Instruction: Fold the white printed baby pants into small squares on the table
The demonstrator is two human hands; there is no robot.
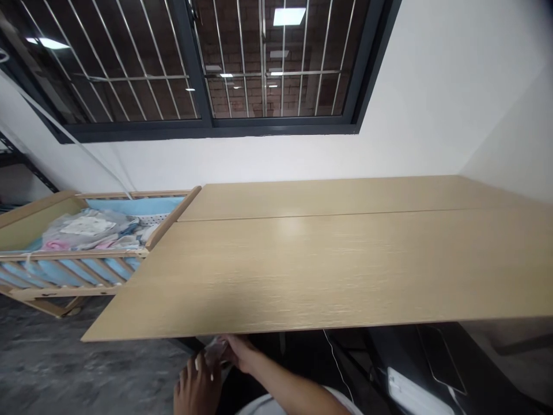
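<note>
Below the front edge of the wooden table (302, 271), both of my hands are close together at the bottom of the view. My left hand (196, 383) has bent fingers touching a small, clear, crinkled plastic item (215, 349). From the right, my right hand (237, 350) reaches to the same item, its fingers closed around the item's edge and partly hidden by the table's edge. What the plastic item contains, if anything, cannot be made out.
A wooden crib (101, 253) with blue lining and bagged cloths (90, 225) stands left of the table. At the lower right are a white device (415, 393), a dark phone-like object (440, 356) and a white cable (337, 363). A barred window (207, 129) is behind.
</note>
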